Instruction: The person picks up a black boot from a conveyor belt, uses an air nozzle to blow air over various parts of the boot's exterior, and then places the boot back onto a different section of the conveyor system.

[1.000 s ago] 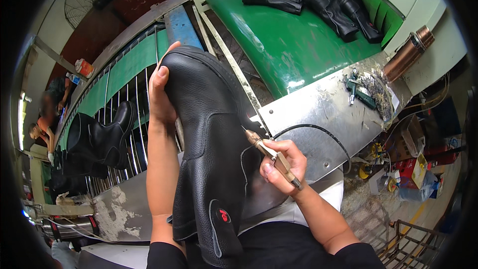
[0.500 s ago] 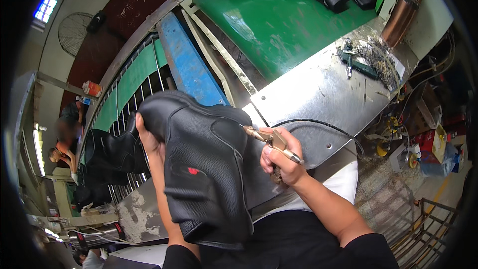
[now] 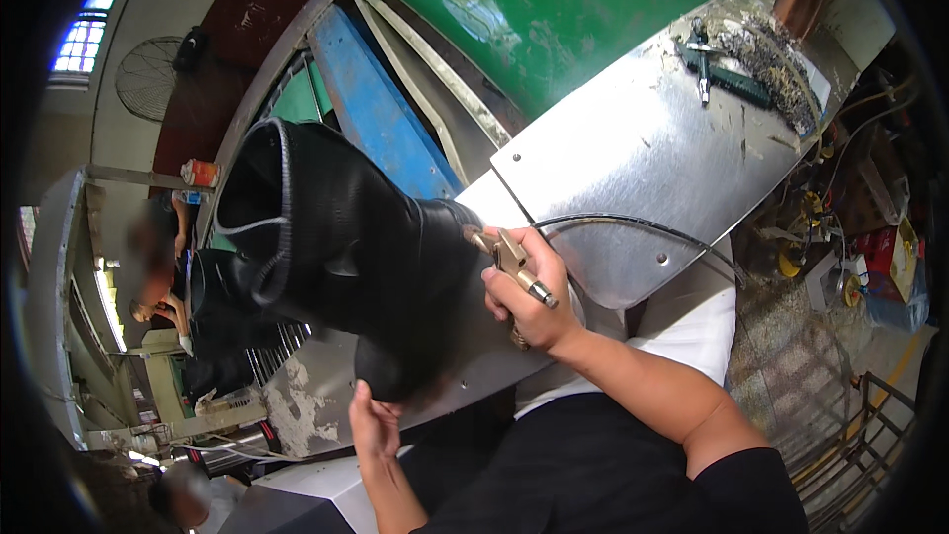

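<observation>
While the left hand (image 3: 377,421) gripped the lower end of the black boot (image 3: 366,247), apparently to steady it over the metal desk (image 3: 633,173) | right hand (image 3: 535,289) clasped a brass-coloured tool (image 3: 510,253), tip close by the boot's right edge, likely for fine control | black hose (image 3: 633,225) arched beyond

left hand (image 3: 378,421) holds black boot (image 3: 346,227), right hand (image 3: 537,297) metal tool (image 3: 510,252).

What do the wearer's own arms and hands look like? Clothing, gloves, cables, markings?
Left grip and right grip are ordinary five-fingered bare hands. No glove, watch or wristband shows on either. A plain black short sleeve covers the right upper arm, ending near the elbow. The left forearm is bare. No cable is worn along either arm.
</observation>
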Available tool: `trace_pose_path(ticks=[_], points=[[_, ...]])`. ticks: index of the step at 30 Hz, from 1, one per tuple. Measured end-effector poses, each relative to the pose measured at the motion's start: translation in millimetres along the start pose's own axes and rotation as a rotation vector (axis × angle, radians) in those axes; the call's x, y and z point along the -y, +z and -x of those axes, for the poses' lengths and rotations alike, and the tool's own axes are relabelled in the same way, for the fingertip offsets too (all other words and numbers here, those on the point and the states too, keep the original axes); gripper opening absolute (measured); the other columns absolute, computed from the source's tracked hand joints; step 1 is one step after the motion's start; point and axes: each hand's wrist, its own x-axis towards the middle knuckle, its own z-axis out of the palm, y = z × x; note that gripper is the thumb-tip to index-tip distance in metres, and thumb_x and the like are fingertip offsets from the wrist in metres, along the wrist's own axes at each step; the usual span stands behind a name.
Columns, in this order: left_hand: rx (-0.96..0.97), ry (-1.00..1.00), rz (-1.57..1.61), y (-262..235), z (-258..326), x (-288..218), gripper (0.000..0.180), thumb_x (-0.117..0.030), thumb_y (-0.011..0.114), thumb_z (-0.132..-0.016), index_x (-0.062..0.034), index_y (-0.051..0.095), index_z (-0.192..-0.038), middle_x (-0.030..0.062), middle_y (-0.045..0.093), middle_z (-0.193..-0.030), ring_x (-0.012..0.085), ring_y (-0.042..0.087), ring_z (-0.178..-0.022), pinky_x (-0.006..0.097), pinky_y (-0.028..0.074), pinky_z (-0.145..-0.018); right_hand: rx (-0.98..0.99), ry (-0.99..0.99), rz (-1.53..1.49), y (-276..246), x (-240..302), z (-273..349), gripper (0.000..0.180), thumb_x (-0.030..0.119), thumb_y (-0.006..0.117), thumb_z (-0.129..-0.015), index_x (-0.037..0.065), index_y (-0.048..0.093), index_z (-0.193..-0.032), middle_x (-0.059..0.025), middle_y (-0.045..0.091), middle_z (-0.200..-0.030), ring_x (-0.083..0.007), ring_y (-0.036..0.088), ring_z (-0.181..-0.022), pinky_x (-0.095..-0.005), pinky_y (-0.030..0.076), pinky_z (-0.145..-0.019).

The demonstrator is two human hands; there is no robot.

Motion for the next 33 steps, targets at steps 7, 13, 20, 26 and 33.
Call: trace_pose_path(ticks=[7,13,20,26,33], points=[[0.268,-0.245,-0.033,70,64,28,0.062,-0.047,0.049,-0.099,0.0033,0.047,-0.135,0.021,0.063,-0.122,0.0383,0.066,-0.103,0.043,0.057,-0.088,0.005,0.005,0.045,-9,0,18,0.038,0.004,0.057,-0.088,-0.003,0.047,-0.123,-0.0022,0.054,-0.066,-0.0074,0.049,-0.052,-0.0233,0.04,-0.049],[0.34,-0.371,-0.002,112,74,31,0.068,-0.05,0.045,-0.099,0.0087,0.044,-0.134,0.0249,0.06,-0.124,0.0411,0.062,-0.111,0.045,0.052,-0.096,0.054,0.035,-0.023,-18,5,37,0.039,0.004,0.059,-0.087,-0.002,0.048,-0.124,-0.0005,0.055,-0.067,-0.006,0.051,-0.054,-0.0225,0.04,-0.049],[0.463,-0.49,0.104,136,74,40,0.075,-0.055,0.034,-0.1,0.0087,0.039,-0.138,0.028,0.054,-0.13,0.0416,0.056,-0.119,0.046,0.047,-0.102,0.13,0.129,0.076,-39,27,65,0.039,0.002,0.054,-0.087,-0.004,0.046,-0.124,-0.0036,0.053,-0.069,-0.0079,0.048,-0.052,-0.0234,0.038,-0.049],[0.634,-0.623,0.176,167,69,35,0.084,-0.065,0.031,-0.096,0.0062,0.035,-0.142,0.0269,0.049,-0.137,0.0397,0.049,-0.128,0.047,0.038,-0.11,0.082,0.215,0.048,-70,55,103,0.037,0.001,0.054,-0.087,-0.003,0.047,-0.124,-0.0018,0.054,-0.071,-0.006,0.048,-0.053,-0.0237,0.037,-0.048],[0.888,-0.77,0.289,225,58,49,0.09,-0.069,0.03,-0.093,0.0047,0.028,-0.145,0.0252,0.038,-0.146,0.0357,0.038,-0.137,0.047,0.03,-0.115,-0.15,0.176,0.046,-91,100,144,0.036,0.0,0.052,-0.087,-0.005,0.046,-0.122,-0.0053,0.056,-0.075,-0.0069,0.048,-0.052,-0.0236,0.04,-0.048]])
